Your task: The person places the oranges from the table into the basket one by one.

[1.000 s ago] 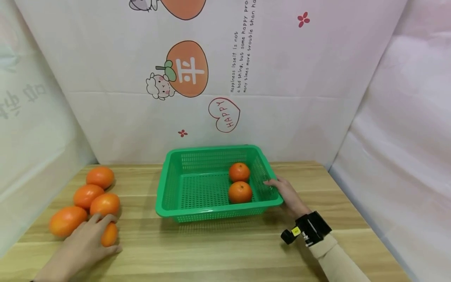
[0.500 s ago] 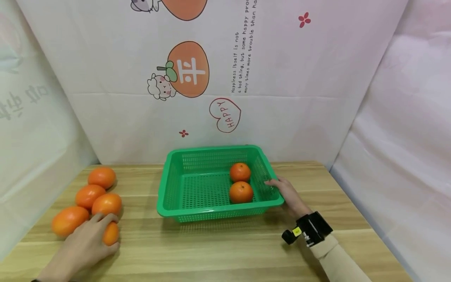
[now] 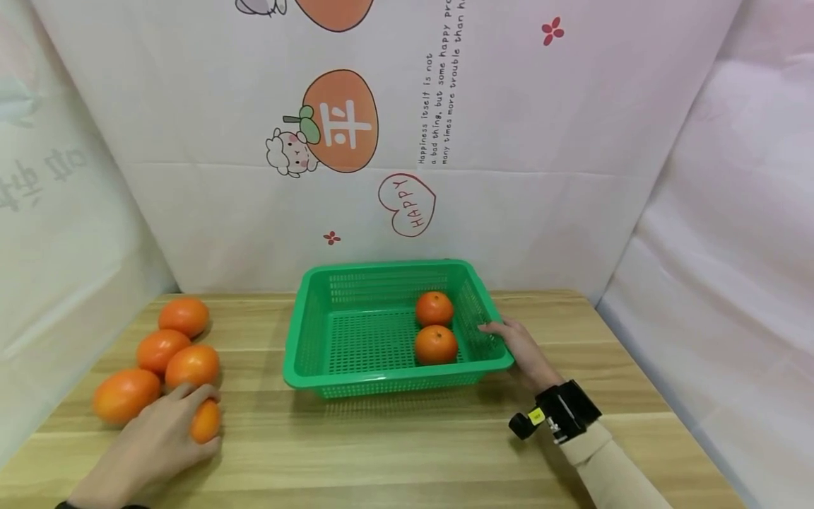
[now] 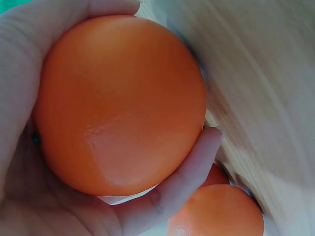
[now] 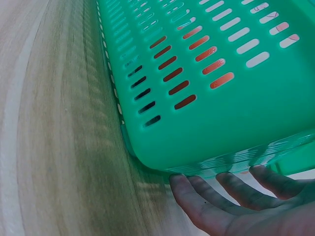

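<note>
Oranges, 4 loose, crowd left fingers clamped round another orange; right fingers grip basket holding 2.

"HAPPY" heart, "Happiness itself…" txt, both on wht cloth

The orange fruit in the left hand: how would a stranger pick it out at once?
On the wooden table, find the green basket, then look left to four orange fruits lying together. At their near side is the left hand. The held fruit is the only one gripped by a hand.
</note>
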Demonstrator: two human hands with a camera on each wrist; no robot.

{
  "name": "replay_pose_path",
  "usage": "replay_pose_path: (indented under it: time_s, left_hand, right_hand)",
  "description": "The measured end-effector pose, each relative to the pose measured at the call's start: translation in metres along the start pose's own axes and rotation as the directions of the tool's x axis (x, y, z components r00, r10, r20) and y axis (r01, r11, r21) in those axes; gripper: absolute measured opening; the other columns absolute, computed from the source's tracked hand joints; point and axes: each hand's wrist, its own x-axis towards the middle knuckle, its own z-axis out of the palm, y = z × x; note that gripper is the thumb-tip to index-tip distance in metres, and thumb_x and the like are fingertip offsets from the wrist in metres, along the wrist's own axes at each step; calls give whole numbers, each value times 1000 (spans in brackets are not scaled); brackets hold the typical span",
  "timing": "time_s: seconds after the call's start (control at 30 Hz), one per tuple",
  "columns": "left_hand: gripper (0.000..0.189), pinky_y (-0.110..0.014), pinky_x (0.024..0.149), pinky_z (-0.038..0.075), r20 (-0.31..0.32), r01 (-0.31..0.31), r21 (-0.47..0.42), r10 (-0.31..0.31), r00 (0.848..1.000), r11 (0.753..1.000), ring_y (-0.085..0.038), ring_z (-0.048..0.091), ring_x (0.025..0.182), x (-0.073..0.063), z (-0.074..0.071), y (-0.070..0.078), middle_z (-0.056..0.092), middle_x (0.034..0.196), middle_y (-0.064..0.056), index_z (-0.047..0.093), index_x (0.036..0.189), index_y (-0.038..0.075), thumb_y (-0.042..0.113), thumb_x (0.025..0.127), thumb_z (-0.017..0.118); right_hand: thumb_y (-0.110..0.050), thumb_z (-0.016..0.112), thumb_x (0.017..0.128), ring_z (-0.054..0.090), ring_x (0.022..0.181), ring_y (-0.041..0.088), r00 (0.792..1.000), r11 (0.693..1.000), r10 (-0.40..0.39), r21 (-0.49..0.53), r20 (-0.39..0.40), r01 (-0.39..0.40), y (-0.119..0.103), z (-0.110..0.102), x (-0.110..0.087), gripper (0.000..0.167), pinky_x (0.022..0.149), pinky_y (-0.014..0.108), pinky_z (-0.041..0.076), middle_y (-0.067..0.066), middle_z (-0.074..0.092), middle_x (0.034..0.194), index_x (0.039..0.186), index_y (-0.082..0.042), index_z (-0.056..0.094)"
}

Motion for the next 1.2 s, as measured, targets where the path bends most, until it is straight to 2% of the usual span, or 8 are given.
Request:
replay_pose_path:
  time_s: [0.13,0.3,0.53,0.8,0.9,1.03,1.13,1.2]
  left_hand:
    - [43,-23,60,38,-17,5,-10,-5,1000,1000,-7,46,68,-2,-1,-1,54,98,9,61,104,27,16,68,82]
    - [45,-25,62,41,-42,-14,-5,14,999,1000,-8,50,74,-1,-3,-1,56,105,11,63,103,28,18,65,84]
    - [48,-29,64,47,-48,-28,17,29,998,999,-13,58,85,-1,-2,3,60,111,7,68,109,25,24,66,86]
    - [51,-32,70,52,-102,-71,24,74,992,997,-12,60,94,-1,-1,5,63,112,11,69,112,26,27,65,89]
    - [45,-30,71,52,-93,-83,20,85,992,996,-8,58,95,3,-3,9,61,111,15,67,107,30,25,67,87]
    - [41,-30,73,54,-92,-135,11,136,986,991,-5,58,93,13,-4,15,61,104,17,66,103,29,23,68,86]
    - [44,-33,76,57,-98,-173,22,174,980,985,-9,62,96,18,-7,19,65,104,15,69,107,24,26,67,88]
    - [45,-34,77,57,-90,-178,31,180,980,984,-11,64,99,22,-10,23,67,106,14,70,110,25,28,68,87]
  right_hand:
    - [-31,52,106,68,118,25,1000,1000,-11,5,9,11,-2,2,0,66,92,33,60,29,51,152,163,-4,32]
    - [-31,53,105,71,108,19,1000,1000,-7,2,-7,7,-3,4,2,65,88,31,61,28,58,144,161,-3,36]
    - [-30,52,105,71,109,19,1000,1000,-12,0,-6,12,-5,4,2,66,88,31,60,29,55,147,163,-5,33]
    - [-31,53,105,72,107,20,1000,1000,-11,0,-3,11,-5,3,1,66,87,31,61,29,58,143,161,-4,34]
    - [-32,53,106,71,111,23,1000,1000,-2,1,-4,2,-4,2,-1,65,88,33,61,29,57,145,161,-4,35]
    - [-31,53,105,70,114,27,1000,1000,-4,2,-22,4,-2,-1,-2,64,88,34,61,29,55,147,161,-6,36]
    - [-31,53,105,70,114,27,1000,1000,-5,2,-17,5,-1,-1,-1,65,89,34,61,30,55,146,161,-5,36]
    - [-31,53,105,70,113,26,1000,1000,-2,-1,-9,2,0,0,-1,66,89,34,61,30,55,146,162,-4,34]
